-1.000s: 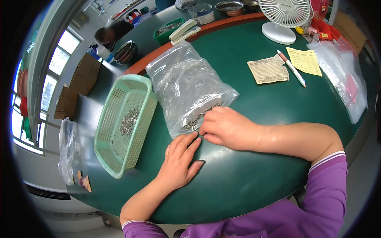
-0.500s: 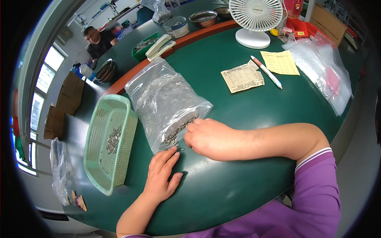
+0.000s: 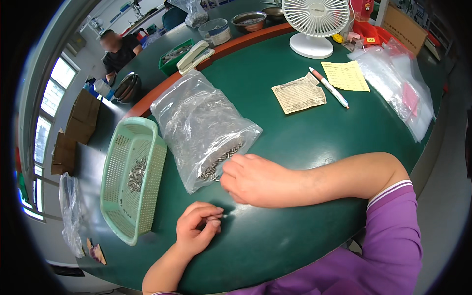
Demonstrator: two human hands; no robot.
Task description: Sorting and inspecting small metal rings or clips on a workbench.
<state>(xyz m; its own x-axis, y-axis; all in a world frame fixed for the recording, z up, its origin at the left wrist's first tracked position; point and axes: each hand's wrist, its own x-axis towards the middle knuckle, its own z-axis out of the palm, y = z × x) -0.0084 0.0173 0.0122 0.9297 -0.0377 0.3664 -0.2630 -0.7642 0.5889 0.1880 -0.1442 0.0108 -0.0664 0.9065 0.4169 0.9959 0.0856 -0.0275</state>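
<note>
A clear plastic bag (image 3: pixel 196 113) lies on the green table, with many small metal cylinders (image 3: pixel 212 169) gathered at its near end. My right hand (image 3: pixel 253 181) is closed beside that end, palm down, its fingertips hidden. Nearer me and to the left, my left hand (image 3: pixel 198 226) is curled with thumb and fingertips together. Whatever it may hold is too small or hidden to make out. On the left stands a pale green plastic basket (image 3: pixel 109 194) with a pile of small metal parts (image 3: pixel 136 176) inside.
A white fan (image 3: pixel 314 29) stands at the back, near two paper slips (image 3: pixel 299 95) and a pen (image 3: pixel 328 87). Plastic bags (image 3: pixel 393 83) lie at right. Behind the red-brown ledge are a stapler (image 3: pixel 195 56), a bowl (image 3: pixel 249 22) and a person (image 3: pixel 119 54).
My left hand has drawn back toward me from the bag and its fingers have curled in. My right hand has shifted slightly left and nearer me, away from the bag's end.
</note>
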